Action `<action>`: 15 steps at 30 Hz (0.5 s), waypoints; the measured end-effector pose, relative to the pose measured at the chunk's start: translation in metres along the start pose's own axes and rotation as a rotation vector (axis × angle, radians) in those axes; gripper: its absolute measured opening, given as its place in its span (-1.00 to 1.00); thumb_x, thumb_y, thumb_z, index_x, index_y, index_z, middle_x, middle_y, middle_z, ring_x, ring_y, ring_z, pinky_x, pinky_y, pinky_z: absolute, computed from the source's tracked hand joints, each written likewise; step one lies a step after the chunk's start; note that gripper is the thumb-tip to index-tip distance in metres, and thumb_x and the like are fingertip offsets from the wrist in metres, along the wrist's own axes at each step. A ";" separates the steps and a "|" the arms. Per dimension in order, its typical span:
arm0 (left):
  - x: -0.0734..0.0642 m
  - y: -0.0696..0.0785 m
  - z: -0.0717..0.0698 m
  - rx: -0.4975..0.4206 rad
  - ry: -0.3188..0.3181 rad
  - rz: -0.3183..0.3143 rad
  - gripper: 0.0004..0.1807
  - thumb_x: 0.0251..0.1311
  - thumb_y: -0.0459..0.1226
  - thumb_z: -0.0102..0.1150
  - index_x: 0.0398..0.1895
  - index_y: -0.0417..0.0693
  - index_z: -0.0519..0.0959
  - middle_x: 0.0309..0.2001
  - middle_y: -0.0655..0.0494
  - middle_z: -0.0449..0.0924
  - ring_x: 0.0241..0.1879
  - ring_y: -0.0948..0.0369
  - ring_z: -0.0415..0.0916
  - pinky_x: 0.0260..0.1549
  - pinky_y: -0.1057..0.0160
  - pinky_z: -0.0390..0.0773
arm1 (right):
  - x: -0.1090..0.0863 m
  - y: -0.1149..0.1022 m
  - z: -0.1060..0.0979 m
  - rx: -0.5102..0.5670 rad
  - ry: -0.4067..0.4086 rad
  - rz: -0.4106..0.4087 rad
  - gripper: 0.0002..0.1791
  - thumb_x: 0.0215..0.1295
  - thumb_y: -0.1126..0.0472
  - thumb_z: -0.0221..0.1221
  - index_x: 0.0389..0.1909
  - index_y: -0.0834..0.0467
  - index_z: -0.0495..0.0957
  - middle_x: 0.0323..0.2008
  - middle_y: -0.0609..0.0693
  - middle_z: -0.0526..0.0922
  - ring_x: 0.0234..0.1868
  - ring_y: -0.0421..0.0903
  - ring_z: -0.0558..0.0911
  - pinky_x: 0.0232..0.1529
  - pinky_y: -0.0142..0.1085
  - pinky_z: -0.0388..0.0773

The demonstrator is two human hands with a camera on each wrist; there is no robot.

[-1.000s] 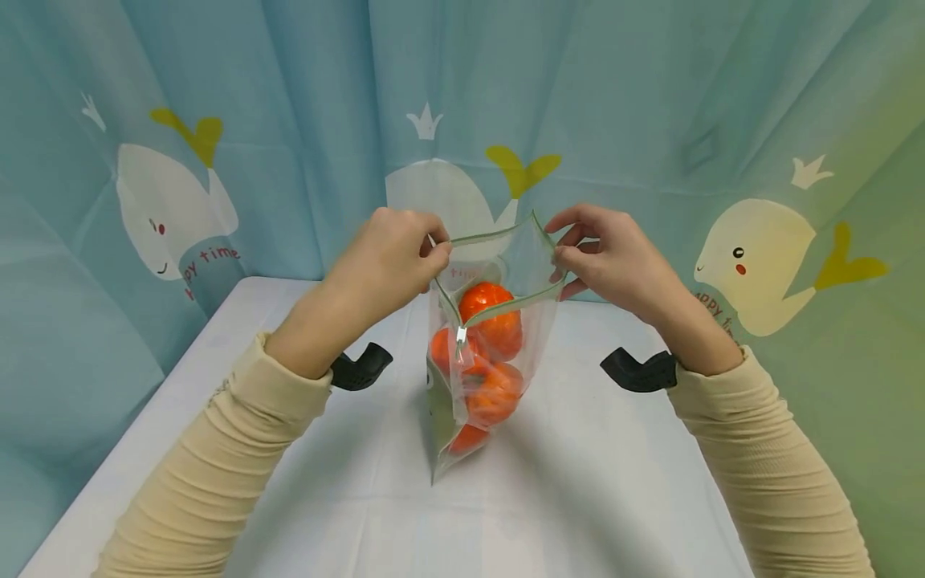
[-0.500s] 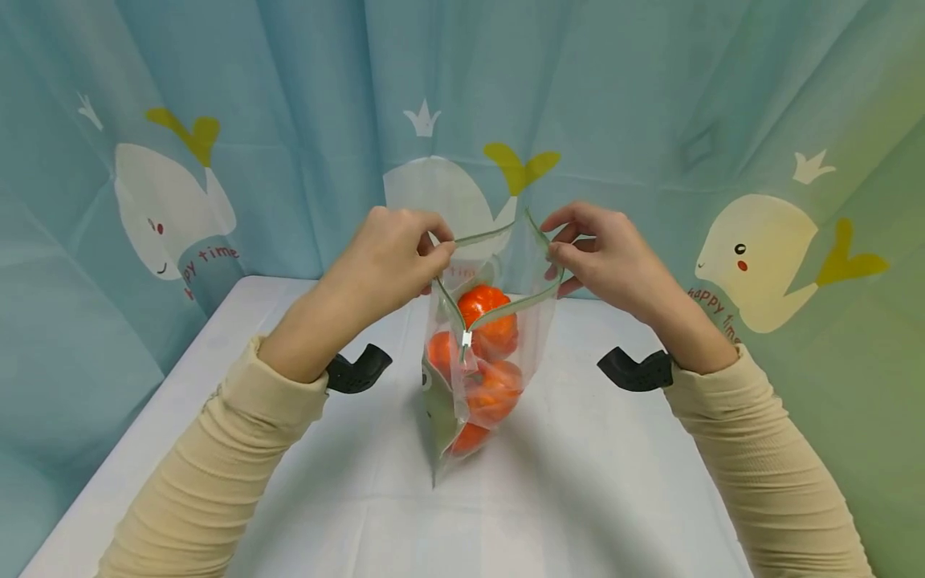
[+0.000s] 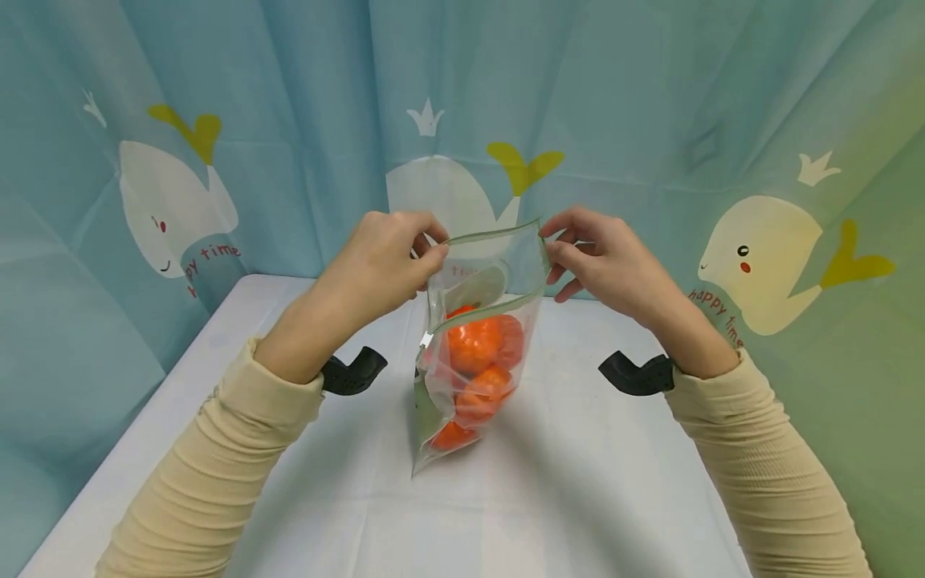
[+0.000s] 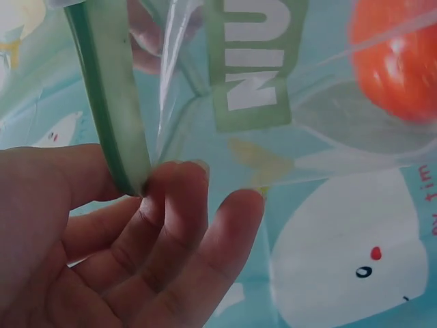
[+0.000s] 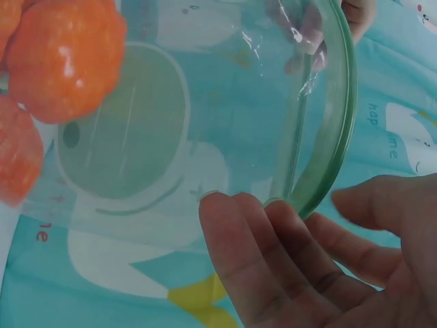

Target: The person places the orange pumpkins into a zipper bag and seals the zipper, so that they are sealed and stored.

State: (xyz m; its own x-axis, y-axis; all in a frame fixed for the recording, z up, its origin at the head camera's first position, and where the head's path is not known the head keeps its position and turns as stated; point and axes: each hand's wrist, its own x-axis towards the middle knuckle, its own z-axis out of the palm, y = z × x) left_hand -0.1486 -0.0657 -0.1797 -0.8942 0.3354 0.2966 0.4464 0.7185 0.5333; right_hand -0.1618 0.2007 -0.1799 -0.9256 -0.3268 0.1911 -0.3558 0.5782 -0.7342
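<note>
A clear zip bag with green edging stands upright on the table, its mouth spread. Several shiny orange, ribbed pieces like small pumpkins lie inside. At the mouth's left side, my left hand pinches the rim between thumb and fingers; the left wrist view shows the green strip there. My right hand touches the mouth's right corner with its fingertips. In the right wrist view the right thumb stands apart from the green rim. A white slider sits at the near left of the mouth.
A white-covered table lies under the bag. Close behind hangs a blue curtain printed with whales. Black curved wrist pieces stick out from both cuffs.
The slider and near rim have shifted left and the front edge has straightened, while the bag's base has moved slightly left. The right thumb has come away from the rim.
</note>
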 end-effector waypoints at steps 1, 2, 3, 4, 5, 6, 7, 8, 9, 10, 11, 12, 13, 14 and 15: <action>0.000 0.000 0.001 -0.006 0.001 -0.002 -0.76 0.39 -0.24 0.04 -0.02 -0.10 0.63 -0.36 0.04 0.72 -0.57 0.20 0.59 -0.53 0.24 0.57 | 0.000 0.001 0.000 0.005 -0.005 0.002 -0.72 0.48 0.18 0.05 0.11 0.18 0.49 -0.28 0.15 0.55 -0.33 -0.05 0.69 -0.32 -0.19 0.71; 0.000 -0.001 0.001 -0.012 0.001 -0.001 -0.76 0.39 -0.25 0.04 -0.02 -0.10 0.63 -0.36 0.03 0.72 -0.57 0.20 0.60 -0.54 0.24 0.58 | 0.000 0.001 0.001 0.011 -0.009 0.003 -0.72 0.48 0.17 0.07 0.11 0.17 0.49 -0.27 0.16 0.56 -0.34 -0.04 0.69 -0.32 -0.18 0.71; 0.000 -0.002 0.001 -0.016 0.001 -0.002 -0.76 0.39 -0.25 0.05 -0.02 -0.10 0.64 -0.35 0.02 0.72 -0.58 0.21 0.60 -0.54 0.24 0.58 | 0.000 0.002 0.001 0.011 -0.013 0.002 -0.72 0.47 0.16 0.08 0.11 0.17 0.49 -0.26 0.16 0.56 -0.35 -0.04 0.69 -0.32 -0.18 0.71; 0.001 -0.003 0.001 -0.020 0.002 -0.001 -0.76 0.40 -0.26 0.04 -0.02 -0.11 0.64 -0.35 0.01 0.72 -0.58 0.20 0.60 -0.55 0.24 0.58 | 0.000 0.002 0.002 0.014 -0.015 0.002 -0.72 0.46 0.17 0.09 0.11 0.16 0.49 -0.25 0.17 0.57 -0.35 -0.02 0.69 -0.31 -0.17 0.71; 0.001 -0.004 0.001 -0.021 0.008 0.001 -0.76 0.40 -0.27 0.03 -0.01 -0.12 0.64 -0.34 0.00 0.72 -0.58 0.20 0.60 -0.54 0.24 0.58 | 0.000 0.003 0.003 0.015 -0.013 0.005 -0.73 0.45 0.19 0.10 0.10 0.14 0.49 -0.24 0.16 0.58 -0.36 -0.01 0.70 -0.32 -0.16 0.71; 0.001 -0.005 0.000 -0.025 0.016 -0.001 -0.75 0.40 -0.28 0.02 -0.01 -0.13 0.64 -0.33 -0.02 0.72 -0.59 0.20 0.60 -0.54 0.25 0.58 | -0.001 0.004 0.004 0.015 -0.016 0.005 -0.73 0.44 0.22 0.11 0.10 0.13 0.48 -0.23 0.18 0.58 -0.36 0.02 0.70 -0.32 -0.16 0.71; 0.002 -0.007 -0.001 -0.031 0.026 -0.004 -0.75 0.40 -0.28 0.02 0.00 -0.13 0.64 -0.33 -0.03 0.71 -0.59 0.19 0.60 -0.54 0.25 0.58 | -0.001 0.005 0.005 0.016 -0.018 0.008 -0.73 0.43 0.24 0.12 0.10 0.13 0.48 -0.21 0.18 0.59 -0.36 0.02 0.71 -0.32 -0.16 0.71; 0.002 -0.009 -0.003 -0.041 0.039 -0.003 -0.74 0.40 -0.30 0.01 0.00 -0.15 0.64 -0.32 -0.06 0.71 -0.60 0.19 0.61 -0.53 0.25 0.59 | -0.001 0.006 0.006 0.020 -0.020 0.009 -0.73 0.42 0.27 0.12 0.10 0.12 0.48 -0.20 0.18 0.59 -0.36 0.02 0.71 -0.32 -0.15 0.71; 0.002 -0.010 -0.004 -0.045 0.062 -0.007 -0.74 0.40 -0.30 0.01 0.00 -0.15 0.65 -0.32 -0.07 0.71 -0.61 0.19 0.61 -0.53 0.26 0.59 | -0.001 0.007 0.007 0.024 -0.022 0.014 -0.72 0.41 0.29 0.12 0.10 0.13 0.48 -0.20 0.17 0.59 -0.36 0.02 0.72 -0.31 -0.15 0.71; 0.002 -0.012 -0.006 -0.049 0.089 -0.009 -0.74 0.40 -0.31 0.00 -0.01 -0.16 0.65 -0.33 -0.07 0.71 -0.62 0.19 0.60 -0.53 0.26 0.60 | -0.002 0.009 0.008 0.030 -0.028 0.013 -0.71 0.40 0.31 0.12 0.11 0.14 0.47 -0.19 0.18 0.59 -0.35 0.02 0.72 -0.31 -0.15 0.71; 0.001 -0.013 -0.008 -0.050 0.121 -0.006 -0.74 0.39 -0.32 0.00 -0.02 -0.16 0.66 -0.33 -0.07 0.70 -0.63 0.19 0.60 -0.52 0.26 0.61 | -0.002 0.010 0.010 0.040 -0.032 0.014 -0.70 0.39 0.32 0.12 0.11 0.15 0.47 -0.19 0.19 0.59 -0.35 0.02 0.72 -0.30 -0.14 0.71; 0.001 -0.013 -0.010 -0.044 0.157 0.001 -0.74 0.38 -0.33 0.00 -0.04 -0.17 0.66 -0.34 -0.08 0.70 -0.64 0.19 0.60 -0.52 0.27 0.61 | -0.001 0.012 0.012 0.049 -0.038 0.015 -0.70 0.38 0.34 0.12 0.11 0.15 0.47 -0.19 0.20 0.58 -0.35 0.01 0.73 -0.30 -0.14 0.72; 0.001 -0.014 -0.011 -0.035 0.191 0.014 -0.75 0.38 -0.33 0.01 -0.06 -0.18 0.67 -0.36 -0.08 0.70 -0.65 0.19 0.59 -0.52 0.26 0.61 | -0.001 0.014 0.014 0.052 -0.047 0.014 -0.69 0.38 0.34 0.11 0.12 0.16 0.47 -0.19 0.20 0.58 -0.35 -0.01 0.73 -0.29 -0.13 0.72; 0.000 -0.014 -0.012 -0.018 0.224 0.030 -0.75 0.37 -0.34 0.00 -0.08 -0.19 0.67 -0.36 -0.09 0.70 -0.65 0.18 0.59 -0.51 0.26 0.61 | 0.000 0.016 0.017 0.057 -0.054 0.013 -0.69 0.38 0.35 0.12 0.11 0.16 0.47 -0.19 0.21 0.58 -0.35 -0.02 0.73 -0.29 -0.13 0.72; 0.000 -0.014 -0.013 0.010 0.252 0.042 -0.76 0.37 -0.34 0.01 -0.09 -0.18 0.68 -0.37 -0.08 0.70 -0.65 0.18 0.59 -0.50 0.26 0.60 | 0.000 0.018 0.020 0.059 -0.065 0.009 -0.68 0.38 0.35 0.12 0.12 0.16 0.46 -0.19 0.22 0.58 -0.34 -0.02 0.73 -0.28 -0.13 0.72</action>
State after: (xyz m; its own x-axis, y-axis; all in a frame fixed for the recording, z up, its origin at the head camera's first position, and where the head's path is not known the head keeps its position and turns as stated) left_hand -0.1540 -0.0835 -0.1773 -0.8374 0.2033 0.5074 0.4816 0.7135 0.5089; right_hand -0.1657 0.1963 -0.2057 -0.9178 -0.3704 0.1429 -0.3371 0.5370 -0.7733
